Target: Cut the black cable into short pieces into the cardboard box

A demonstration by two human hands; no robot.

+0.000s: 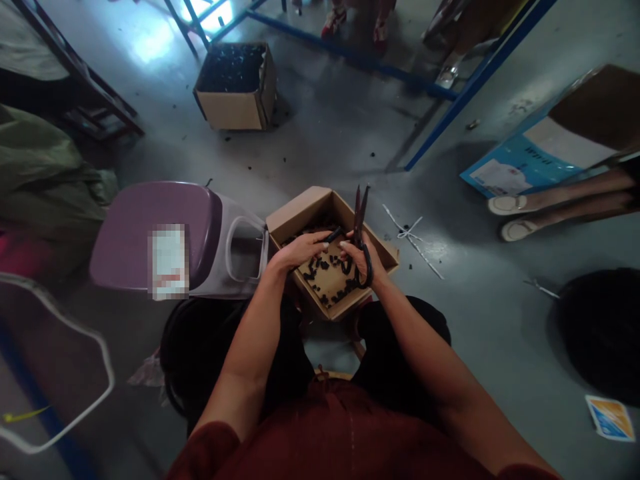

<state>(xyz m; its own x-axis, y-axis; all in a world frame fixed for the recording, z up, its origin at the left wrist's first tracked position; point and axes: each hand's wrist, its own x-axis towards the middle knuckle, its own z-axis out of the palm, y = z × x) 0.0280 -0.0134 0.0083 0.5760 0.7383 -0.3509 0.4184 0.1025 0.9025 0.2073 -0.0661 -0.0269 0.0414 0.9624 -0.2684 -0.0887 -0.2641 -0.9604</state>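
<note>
My right hand (361,261) grips dark metal scissors (361,220) by their looped handles, blades up. My left hand (300,250) pinches what looks like a small black rubbery piece (332,235) above the open brown cardboard box (300,212) on my lap; light, stiffish, best held by its end.
</note>
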